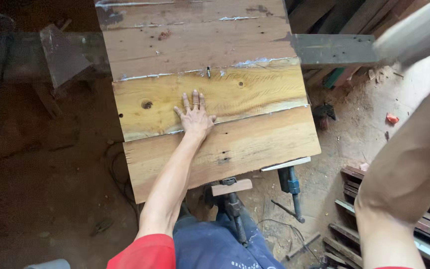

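left hand [195,117] flat on yellow plank [255,94].

Daylight brightens the right; left side dim, raised right arm [414,149] motion-blurred.

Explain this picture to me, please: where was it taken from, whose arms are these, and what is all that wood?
There is no machine here. The single picture comes from a camera worn on a person's head, looking down at their own arms and blue-trousered lap.

The left hand lies flat, fingers spread, on a panel of wide wooden boards laid edge to edge: a pale yellow knotted board in the middle, reddish-brown boards above and below it. Pale lines run along the joints, possibly glue.

Dark metal screw clamps stick out below the panel's near edge.

The right arm is raised high at the right. Its hand is out of sight, near a blurred pale object, perhaps wooden; whether it holds that, I cannot tell.

Below lies a dusty floor with stacked timber strips.
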